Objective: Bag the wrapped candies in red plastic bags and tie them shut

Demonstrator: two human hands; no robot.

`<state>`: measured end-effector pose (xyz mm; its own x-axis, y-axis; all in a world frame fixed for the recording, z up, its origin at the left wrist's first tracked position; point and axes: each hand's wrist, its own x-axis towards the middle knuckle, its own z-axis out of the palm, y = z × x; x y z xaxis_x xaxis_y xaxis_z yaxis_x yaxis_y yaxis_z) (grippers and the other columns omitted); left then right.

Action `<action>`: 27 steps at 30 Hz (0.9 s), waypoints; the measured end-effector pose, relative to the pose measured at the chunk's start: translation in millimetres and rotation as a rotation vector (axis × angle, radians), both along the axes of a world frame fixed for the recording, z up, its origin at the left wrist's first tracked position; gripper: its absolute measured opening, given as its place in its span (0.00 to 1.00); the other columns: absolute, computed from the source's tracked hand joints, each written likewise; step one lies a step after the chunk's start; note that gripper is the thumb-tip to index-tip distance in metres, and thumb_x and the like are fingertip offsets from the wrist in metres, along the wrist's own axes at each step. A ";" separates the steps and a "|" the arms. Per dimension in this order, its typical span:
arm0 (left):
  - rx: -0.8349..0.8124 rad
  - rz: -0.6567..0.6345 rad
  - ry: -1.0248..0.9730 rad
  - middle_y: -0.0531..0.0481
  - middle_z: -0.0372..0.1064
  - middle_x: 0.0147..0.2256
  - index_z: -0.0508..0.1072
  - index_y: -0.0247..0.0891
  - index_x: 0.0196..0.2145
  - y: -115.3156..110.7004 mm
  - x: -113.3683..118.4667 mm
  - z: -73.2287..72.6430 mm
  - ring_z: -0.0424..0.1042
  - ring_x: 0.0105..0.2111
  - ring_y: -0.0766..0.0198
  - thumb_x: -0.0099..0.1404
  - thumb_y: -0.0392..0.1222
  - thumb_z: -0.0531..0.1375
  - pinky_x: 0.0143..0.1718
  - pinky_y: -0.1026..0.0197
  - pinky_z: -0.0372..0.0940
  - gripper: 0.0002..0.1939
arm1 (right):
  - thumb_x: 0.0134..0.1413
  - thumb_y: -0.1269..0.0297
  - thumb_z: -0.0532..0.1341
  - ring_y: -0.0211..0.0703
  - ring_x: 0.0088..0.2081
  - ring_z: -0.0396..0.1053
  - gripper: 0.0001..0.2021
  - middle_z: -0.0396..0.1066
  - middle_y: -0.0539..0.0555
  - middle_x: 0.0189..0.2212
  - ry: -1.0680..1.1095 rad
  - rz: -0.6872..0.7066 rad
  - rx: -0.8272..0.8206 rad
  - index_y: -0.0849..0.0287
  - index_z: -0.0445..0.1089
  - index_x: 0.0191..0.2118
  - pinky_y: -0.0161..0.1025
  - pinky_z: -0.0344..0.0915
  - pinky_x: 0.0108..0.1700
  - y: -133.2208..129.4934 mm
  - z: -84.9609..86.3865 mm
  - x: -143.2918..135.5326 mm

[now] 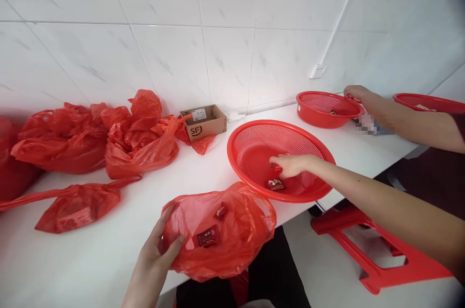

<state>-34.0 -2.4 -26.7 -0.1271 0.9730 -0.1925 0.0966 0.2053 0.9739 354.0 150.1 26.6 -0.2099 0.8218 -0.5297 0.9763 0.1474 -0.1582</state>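
Note:
My left hand (160, 245) grips the left rim of an open red plastic bag (240, 240) at the table's front edge. Inside the bag lie a dark red packet (207, 237) and a smaller one (221, 210). Over on the right, my right hand (288, 165) reaches down into a large red perforated basket (250, 126), its fingers curled around a small red packet (278, 168). Another dark red packet (276, 184) rests on the basket floor just below those fingers.
Full red bags (141, 148) and a small tied bag (78, 208) fill the left. An open cardboard box (207, 128) stands by the wall. Another person's hand (358, 92) is over a second basket (316, 116). A red stool (378, 259) is below right.

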 end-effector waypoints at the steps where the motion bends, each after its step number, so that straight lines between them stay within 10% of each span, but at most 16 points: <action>1: 0.008 -0.001 0.005 0.50 0.56 0.65 0.60 0.51 0.64 0.3 0.5 -0.6 0.56 0.63 0.48 0.58 0.53 0.64 0.61 0.52 0.57 0.37 | 0.37 0.59 0.69 0.49 0.39 0.68 0.34 0.64 0.61 0.51 -0.012 0.007 -0.012 0.52 0.65 0.55 0.38 0.59 0.34 -4.2 -3.0 -4.4; 7: 0.022 0.013 -0.048 0.51 0.57 0.64 0.60 0.51 0.63 -0.5 7.7 2.1 0.60 0.62 0.50 0.58 0.53 0.65 0.54 0.57 0.65 0.37 | 0.42 0.67 0.65 0.42 0.33 0.69 0.13 0.70 0.56 0.39 0.028 0.050 -0.021 0.59 0.71 0.38 0.36 0.59 0.31 -10.8 -15.9 -26.4; 11: 0.027 0.038 -0.052 0.47 0.58 0.64 0.60 0.46 0.64 -2.2 10.7 7.4 0.59 0.62 0.47 0.57 0.52 0.65 0.57 0.54 0.62 0.39 | 0.47 0.69 0.62 0.39 0.31 0.70 0.06 0.71 0.53 0.32 0.141 0.037 -0.009 0.60 0.68 0.35 0.33 0.61 0.30 -6.5 8.6 -31.6; 17: 0.022 0.039 -0.110 0.43 0.60 0.62 0.57 0.45 0.65 2.5 17.6 11.2 0.61 0.60 0.46 0.57 0.50 0.65 0.57 0.50 0.62 0.41 | 0.52 0.59 0.63 0.40 0.35 0.73 0.12 0.72 0.52 0.36 0.882 0.014 -0.077 0.57 0.65 0.40 0.34 0.69 0.33 -54.0 64.0 -97.4; 22: 0.021 0.025 -0.167 0.41 0.61 0.61 0.54 0.45 0.66 5.6 23.1 16.2 0.65 0.58 0.45 0.55 0.49 0.66 0.54 0.48 0.64 0.44 | 0.53 0.62 0.64 0.41 0.37 0.72 0.13 0.71 0.56 0.43 0.670 0.225 0.079 0.56 0.70 0.45 0.38 0.68 0.39 -89.4 47.0 -152.3; 27: 0.038 0.019 -0.150 0.42 0.60 0.62 0.54 0.45 0.66 5.0 20.0 13.6 0.64 0.58 0.46 0.56 0.48 0.66 0.52 0.51 0.66 0.43 | 0.54 0.60 0.64 0.44 0.41 0.72 0.22 0.70 0.58 0.51 0.722 0.141 0.039 0.54 0.67 0.55 0.37 0.70 0.36 -76.2 40.9 -142.1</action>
<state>-14.0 2.6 -13.1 -0.1180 0.9777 -0.1739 -0.0544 0.1685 0.9842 211.9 73.8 67.6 -0.6007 0.7764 -0.1907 0.6024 0.2827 -0.7464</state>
